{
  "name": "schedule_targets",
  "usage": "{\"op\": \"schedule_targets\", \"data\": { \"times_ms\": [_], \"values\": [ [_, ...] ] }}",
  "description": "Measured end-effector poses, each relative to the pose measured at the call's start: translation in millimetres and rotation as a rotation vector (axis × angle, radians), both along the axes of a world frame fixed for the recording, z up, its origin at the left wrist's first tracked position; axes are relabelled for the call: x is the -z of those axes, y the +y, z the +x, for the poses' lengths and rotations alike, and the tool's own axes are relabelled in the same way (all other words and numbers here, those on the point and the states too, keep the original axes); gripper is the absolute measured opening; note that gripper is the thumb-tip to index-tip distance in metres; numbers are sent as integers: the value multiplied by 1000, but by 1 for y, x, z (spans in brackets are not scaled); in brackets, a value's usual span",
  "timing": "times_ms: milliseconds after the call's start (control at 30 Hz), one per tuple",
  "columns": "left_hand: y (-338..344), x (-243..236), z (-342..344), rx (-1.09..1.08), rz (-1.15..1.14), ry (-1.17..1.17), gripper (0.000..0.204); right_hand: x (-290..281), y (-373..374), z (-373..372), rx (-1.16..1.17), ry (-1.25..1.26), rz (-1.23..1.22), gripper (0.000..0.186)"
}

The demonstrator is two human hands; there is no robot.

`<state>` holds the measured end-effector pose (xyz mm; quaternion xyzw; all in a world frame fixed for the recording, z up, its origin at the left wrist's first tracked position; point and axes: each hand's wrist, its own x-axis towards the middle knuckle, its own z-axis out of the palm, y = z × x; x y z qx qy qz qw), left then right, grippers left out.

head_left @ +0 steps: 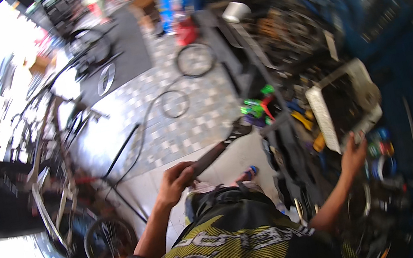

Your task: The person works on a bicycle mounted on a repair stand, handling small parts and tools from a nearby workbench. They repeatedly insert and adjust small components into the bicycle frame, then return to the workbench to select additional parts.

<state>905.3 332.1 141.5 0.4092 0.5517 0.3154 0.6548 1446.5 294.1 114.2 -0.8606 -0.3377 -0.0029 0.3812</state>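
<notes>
My left hand (174,181) is closed around the handle of a long dark tool (223,145) that points up and to the right over the tiled floor. My right hand (353,154) reaches out to the right and touches the lower edge of a whitish plastic crate (346,104) on a cluttered workbench. The picture is blurred by motion. My yellow and black shirt (223,253) fills the lower middle.
Bicycles and frames (53,139) stand at the left. Loose wheels and rims (195,60) lie on the checkered floor. The workbench (284,132) at the right carries green, red and yellow tools (260,105). A blue wall with hung tools (378,5) rises behind.
</notes>
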Motion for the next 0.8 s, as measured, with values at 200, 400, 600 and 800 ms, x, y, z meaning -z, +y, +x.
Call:
{"op": "schedule_targets", "data": {
  "times_ms": [200, 400, 600, 800],
  "values": [
    [-44, -9, -52, -132, -116, -563, 42, -26, 84, -221, -882, 1009, 230, 62],
    [-116, -1, -158, -191, -67, -911, 40, -38, 103, -448, -1519, 1887, 319, 81],
    [-184, 11, -265, -280, 198, -477, 50, -52, 86, -642, -1622, 1914, 36, 47],
    [-201, 2, -339, -495, 421, -152, 83, -62, 34, -788, -1925, 1482, -190, 28]
  ]
}}
